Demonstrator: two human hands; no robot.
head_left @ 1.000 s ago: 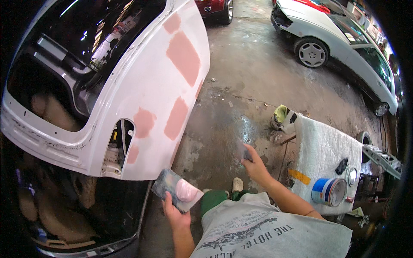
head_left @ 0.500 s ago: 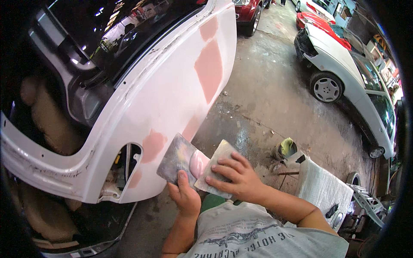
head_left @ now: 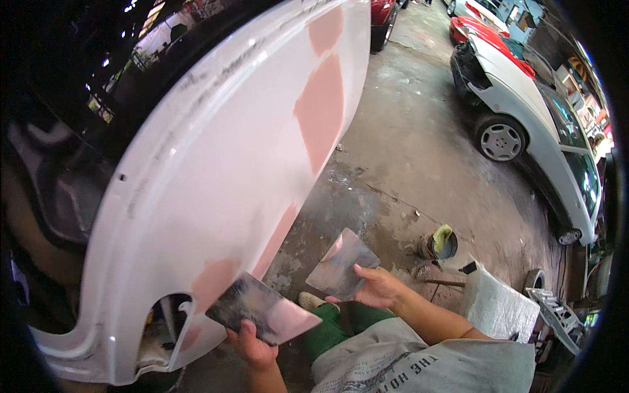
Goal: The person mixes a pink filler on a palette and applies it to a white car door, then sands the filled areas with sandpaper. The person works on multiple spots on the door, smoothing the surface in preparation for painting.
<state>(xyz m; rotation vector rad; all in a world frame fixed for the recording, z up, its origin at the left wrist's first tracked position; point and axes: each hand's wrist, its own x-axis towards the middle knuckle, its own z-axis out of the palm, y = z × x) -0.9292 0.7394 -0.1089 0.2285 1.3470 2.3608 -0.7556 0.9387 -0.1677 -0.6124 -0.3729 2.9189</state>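
My left hand grips a flat, stained filler board by its near edge, thumb on top. Pink body filler covers the board's right end. In my right hand is a thin, flat rectangular spreader, pinched at its near corner, with a pinkish smear along its upper left edge. The two tools are apart. To the left stands a white car body panel with several pink filler patches, a large one among them. The board overlaps the panel's lower patch in view; whether they touch, I cannot tell.
A bucket with a yellow-green cloth over its rim stands on the stained concrete floor. Behind my right arm is a wrapped silvery block. A white car is parked at the right, a dark red vehicle at the far end.
The spreader has come off the board, and my right hand now holds it turned over at the right. My left hand has moved down and left with the board. The panel appears closer.
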